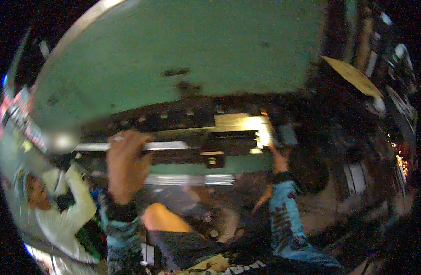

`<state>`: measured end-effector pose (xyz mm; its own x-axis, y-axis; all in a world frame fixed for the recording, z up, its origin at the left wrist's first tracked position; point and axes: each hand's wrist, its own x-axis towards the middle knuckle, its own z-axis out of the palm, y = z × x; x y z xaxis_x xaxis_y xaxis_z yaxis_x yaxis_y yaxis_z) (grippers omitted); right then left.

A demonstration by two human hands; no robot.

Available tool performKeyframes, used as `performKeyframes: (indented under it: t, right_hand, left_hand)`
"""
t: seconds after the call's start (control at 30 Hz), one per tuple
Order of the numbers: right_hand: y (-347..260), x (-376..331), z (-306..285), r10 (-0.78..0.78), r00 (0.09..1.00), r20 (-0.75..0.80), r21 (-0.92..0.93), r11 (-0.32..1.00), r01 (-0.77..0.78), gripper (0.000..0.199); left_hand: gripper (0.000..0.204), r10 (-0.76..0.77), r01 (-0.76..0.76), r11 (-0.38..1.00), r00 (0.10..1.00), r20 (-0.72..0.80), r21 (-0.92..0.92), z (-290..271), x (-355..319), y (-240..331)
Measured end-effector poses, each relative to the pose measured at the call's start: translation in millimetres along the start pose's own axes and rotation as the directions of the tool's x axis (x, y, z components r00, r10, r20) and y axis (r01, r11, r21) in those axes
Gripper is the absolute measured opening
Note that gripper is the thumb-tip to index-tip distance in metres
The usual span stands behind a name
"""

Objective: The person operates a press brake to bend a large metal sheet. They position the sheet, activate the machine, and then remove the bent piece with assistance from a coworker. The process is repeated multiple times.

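Okay, I'm watching the left hand (126, 162) gripping the bar (168, 145), ends jutting past the fingers, best kept level; right hand (279, 160) is blurring beside the bright patch (262, 130), grip unclear.

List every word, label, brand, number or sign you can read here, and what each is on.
None can be read; the picture is dark and motion-blurred.
Red-and-white surface, far left: any marks are too blurred to read.
Metal bar in the left hand: no legible marks.
Pale yellow panel, upper right: no legible marks.
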<state>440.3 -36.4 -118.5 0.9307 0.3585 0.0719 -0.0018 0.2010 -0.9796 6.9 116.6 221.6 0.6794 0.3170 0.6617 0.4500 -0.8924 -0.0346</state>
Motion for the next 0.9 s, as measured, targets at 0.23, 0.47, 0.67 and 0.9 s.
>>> performKeyframes:
  t: [0.23, 0.47, 0.67, 0.9]
  right_hand:
    - [-38, -16, 2, 0.099, 0.995, 0.014, 0.144, 0.985, -0.100, 0.101]
    - [-64, -33, 11, 0.355, 0.924, 0.143, 0.305, 0.872, -0.382, 0.084]
    - [-69, -35, 12, 0.157, 0.985, 0.068, 0.275, 0.946, -0.169, 0.087]
    - [-84, -47, 17, 0.221, 0.975, 0.036, 0.276, 0.935, -0.222, 0.088]
  left_hand:
    - [0.043, 0.073, -0.073, 0.997, 0.996, -0.051, 0.001, 7, 3, -14]
    - [0.041, 0.094, -0.090, 0.993, 0.994, 0.059, -0.070, -3, -5, -13]
    - [0.037, 0.146, -0.110, 0.977, 0.970, 0.196, -0.182, -9, -44, -3]
    - [0.056, 0.136, -0.066, 0.981, 0.902, 0.411, -0.180, 17, -84, 10]
